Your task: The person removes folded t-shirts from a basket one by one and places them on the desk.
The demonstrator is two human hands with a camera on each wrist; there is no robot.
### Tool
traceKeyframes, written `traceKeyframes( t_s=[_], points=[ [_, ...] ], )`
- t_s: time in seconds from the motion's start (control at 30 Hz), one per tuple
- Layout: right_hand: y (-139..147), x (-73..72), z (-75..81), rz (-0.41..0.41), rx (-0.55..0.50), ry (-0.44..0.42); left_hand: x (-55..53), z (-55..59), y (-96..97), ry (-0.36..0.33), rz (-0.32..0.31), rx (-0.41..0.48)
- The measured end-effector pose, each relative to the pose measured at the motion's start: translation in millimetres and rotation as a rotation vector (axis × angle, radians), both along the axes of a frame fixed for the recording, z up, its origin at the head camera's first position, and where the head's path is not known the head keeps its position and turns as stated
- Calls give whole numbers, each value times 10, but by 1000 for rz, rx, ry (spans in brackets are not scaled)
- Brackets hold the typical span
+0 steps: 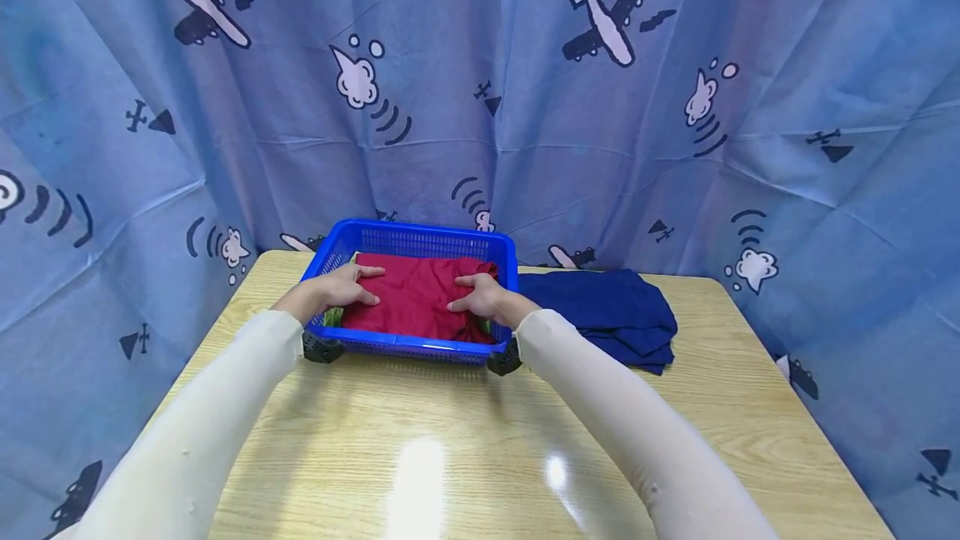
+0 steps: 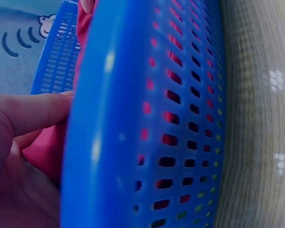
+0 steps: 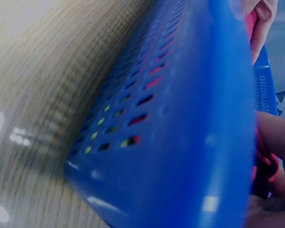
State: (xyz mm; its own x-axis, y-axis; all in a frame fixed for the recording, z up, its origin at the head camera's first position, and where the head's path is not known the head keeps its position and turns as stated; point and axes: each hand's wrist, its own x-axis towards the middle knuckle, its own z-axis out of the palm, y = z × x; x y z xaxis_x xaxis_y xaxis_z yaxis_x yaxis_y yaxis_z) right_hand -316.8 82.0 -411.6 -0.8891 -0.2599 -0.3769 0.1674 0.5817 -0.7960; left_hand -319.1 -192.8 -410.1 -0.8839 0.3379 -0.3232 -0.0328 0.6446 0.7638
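Note:
A blue plastic basket (image 1: 427, 344) stands on the table, with a red folded cloth (image 1: 420, 298) spread across its inside. Along the left inner wall shows a strip of green cloth (image 1: 333, 317), partly under the red one. My left hand (image 1: 341, 286) reaches over the left side, thumb and forefinger stretched out on the red cloth. From the opposite side my right hand (image 1: 483, 298) lies on the cloth's right part, which is bunched there. In the left wrist view the thumb (image 2: 42, 111) is straight against the red cloth; the rim hides the other fingertips.
A dark blue folded cloth (image 1: 607, 311) lies on the table right of the basket. The wooden table (image 1: 360, 457) extends toward me under both sleeved forearms. Behind and beside it hangs a blue curtain (image 1: 450, 107) printed with airplanes.

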Motion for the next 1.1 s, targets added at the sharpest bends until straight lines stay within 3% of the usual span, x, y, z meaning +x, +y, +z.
traceKeyframes(
  t_s=[0.13, 0.37, 0.57, 1.1],
  points=[
    [7, 3, 39, -3, -15, 44, 2, 41, -33, 10, 8, 17],
    [102, 4, 131, -27, -104, -1, 51, 167, -75, 35, -7, 60],
    [163, -7, 251, -27, -134, 13, 88, 262, -95, 42, -19, 102],
    [206, -2, 476, -34, -169, 48, 67, 419, -84, 31, -23, 151]
  ],
)
